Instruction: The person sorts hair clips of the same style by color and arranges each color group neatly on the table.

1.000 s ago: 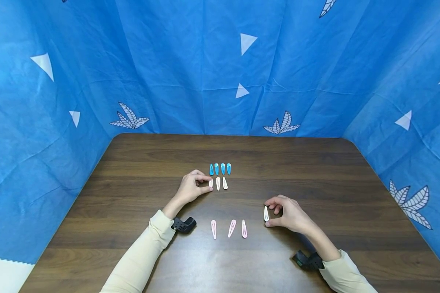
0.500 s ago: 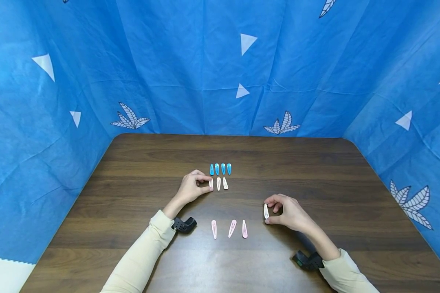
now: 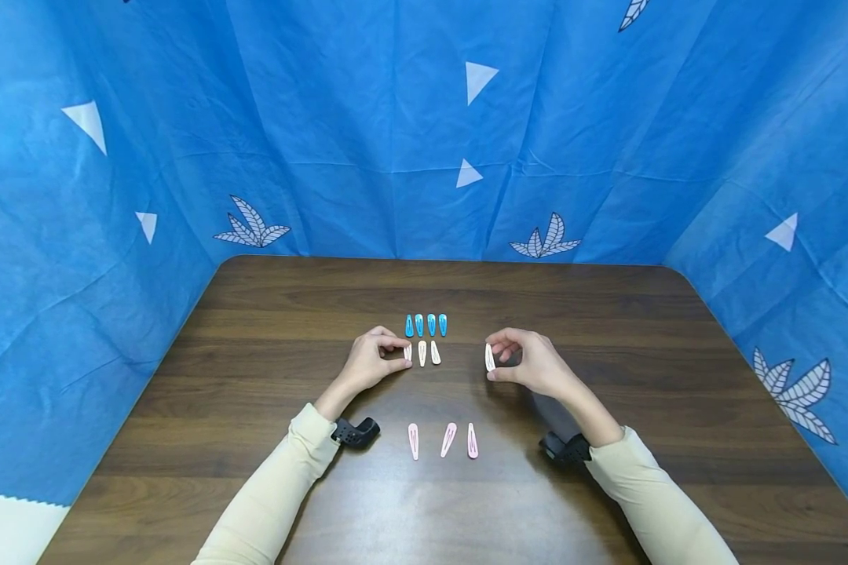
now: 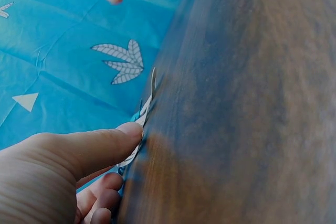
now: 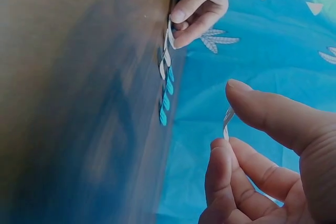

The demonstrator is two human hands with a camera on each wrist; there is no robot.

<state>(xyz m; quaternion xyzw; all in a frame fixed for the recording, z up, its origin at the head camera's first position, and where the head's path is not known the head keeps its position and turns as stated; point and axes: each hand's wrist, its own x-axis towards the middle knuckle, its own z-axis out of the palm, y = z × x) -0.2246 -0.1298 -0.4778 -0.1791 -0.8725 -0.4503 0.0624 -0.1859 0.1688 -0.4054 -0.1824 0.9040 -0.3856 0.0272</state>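
Note:
My left hand (image 3: 367, 362) pinches a white snap hair clip (image 3: 407, 355) between thumb and finger, at the left end of a short row on the table. Two more white hair clips (image 3: 422, 354) lie just right of it. Raised above the table to the right of that row, my right hand (image 3: 537, 365) holds another white hair clip (image 3: 490, 358) by its two ends. The right wrist view shows this clip (image 5: 227, 121) nearly edge-on between thumb and fingertips. In the left wrist view, the thumb covers part of the left clip.
Several blue hair clips (image 3: 431, 325) stand in a row just behind the white ones. Three pink hair clips (image 3: 448, 440) lie spaced apart nearer the front of the brown wooden table (image 3: 311, 502). A blue patterned cloth (image 3: 424, 118) hangs around the table's back and sides.
My right hand has lifted its white hair clip and carried it away from me and to the left, level with the white row. The left hand has stayed in place.

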